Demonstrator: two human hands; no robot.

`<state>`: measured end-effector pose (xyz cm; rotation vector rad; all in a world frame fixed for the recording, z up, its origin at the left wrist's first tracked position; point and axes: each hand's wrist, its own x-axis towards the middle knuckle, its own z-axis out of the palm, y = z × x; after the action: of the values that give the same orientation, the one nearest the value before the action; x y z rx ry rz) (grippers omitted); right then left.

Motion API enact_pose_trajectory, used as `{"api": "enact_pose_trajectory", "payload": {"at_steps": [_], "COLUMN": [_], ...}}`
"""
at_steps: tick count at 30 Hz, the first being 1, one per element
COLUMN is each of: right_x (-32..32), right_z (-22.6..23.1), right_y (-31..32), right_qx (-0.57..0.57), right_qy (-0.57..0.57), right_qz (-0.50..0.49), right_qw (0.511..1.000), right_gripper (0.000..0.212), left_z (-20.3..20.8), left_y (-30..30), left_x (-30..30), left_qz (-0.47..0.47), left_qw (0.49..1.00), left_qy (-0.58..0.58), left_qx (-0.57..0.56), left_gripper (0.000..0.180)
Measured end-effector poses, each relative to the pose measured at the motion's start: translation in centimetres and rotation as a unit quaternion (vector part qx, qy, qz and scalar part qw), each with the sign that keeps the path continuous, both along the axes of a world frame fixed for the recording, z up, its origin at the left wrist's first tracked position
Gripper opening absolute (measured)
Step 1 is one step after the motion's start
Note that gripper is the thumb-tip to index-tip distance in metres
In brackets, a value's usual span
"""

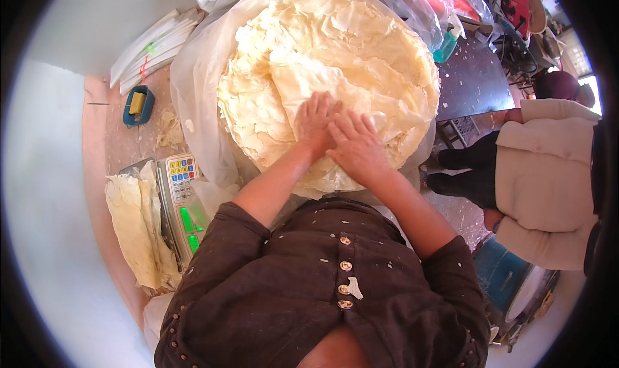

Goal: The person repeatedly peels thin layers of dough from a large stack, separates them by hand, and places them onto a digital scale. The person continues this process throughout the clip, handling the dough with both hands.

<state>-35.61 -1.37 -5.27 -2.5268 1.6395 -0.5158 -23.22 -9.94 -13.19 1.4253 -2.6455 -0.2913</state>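
the person's left hand (314,126) and right hand (360,150) lie flat, fingers extended, gripping nothing visible, on a cream-coloured folded thin sheet (302,78) atop a broad round heap of pale flaky sheets (380,52). hard pressing could crack the brittle-looking layers; sideways dragging could tear edges loose onto the translucent plastic sheeting (193,97).

Pile of sheets (348,52), scale (181,174) left, co-worker (541,181) right
More sheets (133,223) lie on the scale; a tray (149,105) sits beyond it.
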Motion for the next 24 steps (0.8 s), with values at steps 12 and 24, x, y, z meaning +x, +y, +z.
{"api": "enact_pose_trajectory", "payload": {"at_steps": [12, 24], "right_x": [-4.0, -3.4], "right_z": [-6.3, -3.7], "right_y": [1.2, 2.0], "right_qx": [0.160, 0.109], "right_qy": [0.000, -0.033], "right_qz": [-0.024, -0.051], "right_qw": [0.987, 0.992], "right_gripper": [0.073, 0.086], "left_z": [-1.4, 5.7], "left_y": [-6.2, 4.0], "left_x": [5.4, 5.4], "left_qz": [0.058, 0.251], "left_qw": [0.988, 0.490], "left_qy": [0.130, 0.656], "left_qx": [-0.055, 0.516], "left_gripper": [0.056, 0.047]}}
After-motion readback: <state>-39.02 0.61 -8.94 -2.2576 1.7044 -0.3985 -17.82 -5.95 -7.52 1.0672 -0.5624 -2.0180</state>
